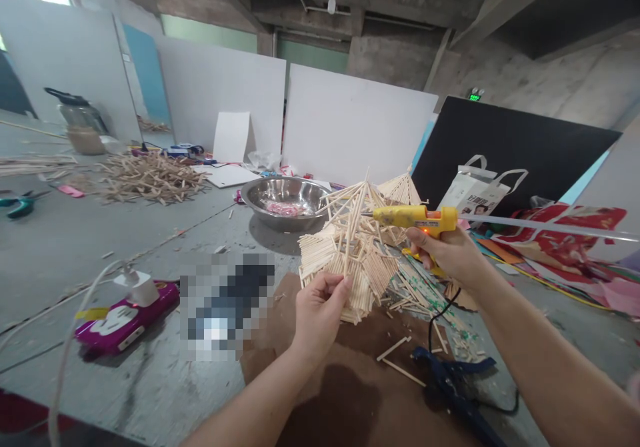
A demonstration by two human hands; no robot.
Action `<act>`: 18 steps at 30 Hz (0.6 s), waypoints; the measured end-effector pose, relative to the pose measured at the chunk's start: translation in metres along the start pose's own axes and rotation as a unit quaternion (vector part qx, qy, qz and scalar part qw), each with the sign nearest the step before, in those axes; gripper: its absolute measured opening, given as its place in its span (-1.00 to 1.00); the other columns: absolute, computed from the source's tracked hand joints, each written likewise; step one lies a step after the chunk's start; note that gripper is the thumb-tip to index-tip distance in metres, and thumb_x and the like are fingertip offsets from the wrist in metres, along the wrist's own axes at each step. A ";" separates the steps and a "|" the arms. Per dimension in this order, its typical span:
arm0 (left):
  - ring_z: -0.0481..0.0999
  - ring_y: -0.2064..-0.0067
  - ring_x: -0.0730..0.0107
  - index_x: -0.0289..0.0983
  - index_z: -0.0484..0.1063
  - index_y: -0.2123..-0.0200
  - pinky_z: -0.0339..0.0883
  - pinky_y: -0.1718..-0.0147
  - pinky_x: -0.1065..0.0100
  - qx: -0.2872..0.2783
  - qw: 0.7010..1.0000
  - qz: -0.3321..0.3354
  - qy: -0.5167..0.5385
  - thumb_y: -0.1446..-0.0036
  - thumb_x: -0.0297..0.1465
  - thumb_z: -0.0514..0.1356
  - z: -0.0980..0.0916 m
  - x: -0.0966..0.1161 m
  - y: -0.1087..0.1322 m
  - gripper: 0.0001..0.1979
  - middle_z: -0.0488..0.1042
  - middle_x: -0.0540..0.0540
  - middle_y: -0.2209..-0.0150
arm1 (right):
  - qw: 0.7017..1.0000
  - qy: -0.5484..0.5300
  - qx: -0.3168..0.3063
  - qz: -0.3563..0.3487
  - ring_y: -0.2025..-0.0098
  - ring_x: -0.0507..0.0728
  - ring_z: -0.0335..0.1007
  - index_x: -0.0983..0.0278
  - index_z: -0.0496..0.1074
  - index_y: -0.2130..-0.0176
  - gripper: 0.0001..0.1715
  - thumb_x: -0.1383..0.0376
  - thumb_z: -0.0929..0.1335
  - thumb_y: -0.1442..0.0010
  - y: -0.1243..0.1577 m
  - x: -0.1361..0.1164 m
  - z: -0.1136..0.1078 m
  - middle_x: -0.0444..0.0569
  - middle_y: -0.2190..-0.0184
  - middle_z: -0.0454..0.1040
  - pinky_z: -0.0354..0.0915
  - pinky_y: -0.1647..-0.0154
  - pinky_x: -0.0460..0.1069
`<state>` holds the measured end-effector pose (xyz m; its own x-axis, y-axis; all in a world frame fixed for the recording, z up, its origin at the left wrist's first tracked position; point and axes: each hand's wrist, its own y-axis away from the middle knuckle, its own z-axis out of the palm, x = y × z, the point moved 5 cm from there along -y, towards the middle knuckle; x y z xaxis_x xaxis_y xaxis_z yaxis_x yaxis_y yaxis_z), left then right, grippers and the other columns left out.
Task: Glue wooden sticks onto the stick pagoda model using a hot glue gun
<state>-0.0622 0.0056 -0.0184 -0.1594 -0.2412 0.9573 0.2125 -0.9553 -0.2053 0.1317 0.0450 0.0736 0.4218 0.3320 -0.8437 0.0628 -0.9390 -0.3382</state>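
Observation:
My right hand [453, 255] grips a yellow hot glue gun [413, 217] by its handle. Its nozzle points left at the upper part of a model building [320, 252] made of thin wooden sticks, and a long clear glue stick [550, 225] runs out of its back. At the model's front, the thumb and fingers of my left hand [323, 307] pinch a thin wooden stick [347, 255] that stands up against the sloping roof. Peaked stick roofs [400, 188] rise behind. Brown board [325, 400] lies beneath the model.
Loose sticks and green bits [425, 293] litter the right side, near a dark blue tool [453, 383]. Left are a purple power strip [127, 317] and a pixelated patch [227, 307]. Behind stand a steel basin [265, 217], a stick pile [150, 177] and a white bag [467, 190].

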 end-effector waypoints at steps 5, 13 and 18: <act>0.15 0.73 0.64 -0.33 0.36 0.58 0.06 0.73 0.54 0.002 1.000 -0.004 0.002 0.16 -0.28 0.20 0.001 0.002 0.000 -0.80 0.21 0.12 0.77 | 1.000 0.004 -0.005 0.007 0.80 -0.10 0.05 0.27 0.32 0.51 -0.71 0.09 0.35 0.09 -0.001 0.000 0.002 -0.21 0.73 0.26 0.01 0.85 -0.14; 0.12 0.73 0.65 -0.34 0.37 0.56 0.04 0.73 0.55 0.002 1.000 -0.009 -0.006 0.15 -0.28 0.20 0.000 -0.001 0.001 -0.79 0.22 0.12 0.77 | 0.999 -0.026 0.001 0.020 0.81 -0.11 0.05 0.26 0.34 0.45 -0.72 0.11 0.37 0.11 -0.006 0.005 0.002 -0.23 0.73 0.25 0.00 0.86 -0.15; 0.12 0.73 0.65 -0.33 0.37 0.56 0.02 0.73 0.55 -0.002 1.000 -0.018 0.007 0.16 -0.29 0.20 0.001 -0.002 0.000 -0.80 0.23 0.11 0.77 | 0.999 -0.042 0.006 0.018 0.81 -0.11 0.06 0.27 0.31 0.52 -0.72 0.12 0.38 0.12 -0.009 0.008 0.002 -0.22 0.74 0.24 0.00 0.85 -0.15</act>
<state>-0.0611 0.0065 -0.0202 -0.1809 -0.2094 0.9609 0.2022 -0.9641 -0.1721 0.1322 0.0563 0.0694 0.3464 0.3055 -0.8869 0.0386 -0.9493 -0.3119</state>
